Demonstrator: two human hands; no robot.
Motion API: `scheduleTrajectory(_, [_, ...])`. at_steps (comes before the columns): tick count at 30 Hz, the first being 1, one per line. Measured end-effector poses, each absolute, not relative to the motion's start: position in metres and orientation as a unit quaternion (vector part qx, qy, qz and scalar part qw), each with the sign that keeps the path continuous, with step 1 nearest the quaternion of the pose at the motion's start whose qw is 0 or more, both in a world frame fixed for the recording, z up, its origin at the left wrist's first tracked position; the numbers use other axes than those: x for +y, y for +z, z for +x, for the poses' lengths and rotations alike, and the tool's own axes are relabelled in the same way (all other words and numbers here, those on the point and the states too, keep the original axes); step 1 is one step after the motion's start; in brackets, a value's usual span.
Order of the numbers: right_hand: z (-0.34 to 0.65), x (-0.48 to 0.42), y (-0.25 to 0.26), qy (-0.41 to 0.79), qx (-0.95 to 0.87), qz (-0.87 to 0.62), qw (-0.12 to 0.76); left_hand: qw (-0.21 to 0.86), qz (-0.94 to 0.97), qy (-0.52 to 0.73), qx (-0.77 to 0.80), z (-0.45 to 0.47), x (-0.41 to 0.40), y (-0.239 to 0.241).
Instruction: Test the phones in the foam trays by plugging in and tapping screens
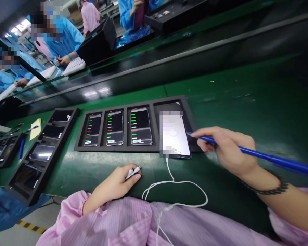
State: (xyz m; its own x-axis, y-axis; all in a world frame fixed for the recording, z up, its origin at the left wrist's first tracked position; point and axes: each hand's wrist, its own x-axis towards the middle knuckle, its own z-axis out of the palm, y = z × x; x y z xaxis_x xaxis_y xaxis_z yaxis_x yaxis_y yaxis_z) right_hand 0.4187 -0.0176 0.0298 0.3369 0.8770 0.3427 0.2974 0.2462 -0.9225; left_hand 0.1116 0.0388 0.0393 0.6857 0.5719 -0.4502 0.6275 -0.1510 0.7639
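i see my right hand [227, 148] with fingers pinching a light, stiff blue stylus [259, 155] beside the lit phone [175, 136] in the black tray [118, 149], while my left hand [113, 186] pinches a limp white cable plug [133, 172] just below that tray; the glassy phone looks slippery, best gripped by its edges.

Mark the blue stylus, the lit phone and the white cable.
blue stylus [267, 158], head view, mid shaft behind the right hand.
lit phone [175, 136], head view, screen middle.
white cable [174, 181], head view, loop below the phone.
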Motion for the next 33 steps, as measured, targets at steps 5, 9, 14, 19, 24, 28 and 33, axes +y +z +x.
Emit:
scheduleTrajectory(5, [0.413, -0.027, 0.028, 0.397, -0.444, -0.602, 0.533, 0.509, 0.759, -0.039, 0.405, 0.110, 0.038, 0.037])
scheduleTrajectory(9, [0.411, -0.025, 0.022, 0.391, -0.449, -0.601, 0.532, 0.506, 0.759, -0.041, 0.408, 0.110, 0.039, 0.037])
scheduleTrajectory(14, [0.410, -0.025, 0.020, 0.380, -0.459, -0.607, 0.526, 0.504, 0.760, -0.045, 0.407, 0.111, 0.041, 0.038])
scheduleTrajectory(19, [0.411, -0.025, 0.018, 0.362, -0.474, -0.612, 0.519, 0.500, 0.762, -0.048, 0.409, 0.110, 0.040, 0.038])
scheduleTrajectory(24, [0.412, -0.025, 0.017, 0.368, -0.482, -0.609, 0.511, 0.499, 0.764, -0.048, 0.406, 0.110, 0.040, 0.037])
scheduleTrajectory(28, [0.412, -0.026, 0.016, 0.358, -0.481, -0.613, 0.515, 0.498, 0.765, -0.050, 0.406, 0.110, 0.040, 0.038])
scheduleTrajectory(33, [0.412, -0.026, 0.017, 0.364, -0.488, -0.604, 0.515, 0.498, 0.765, -0.051, 0.405, 0.110, 0.040, 0.039])
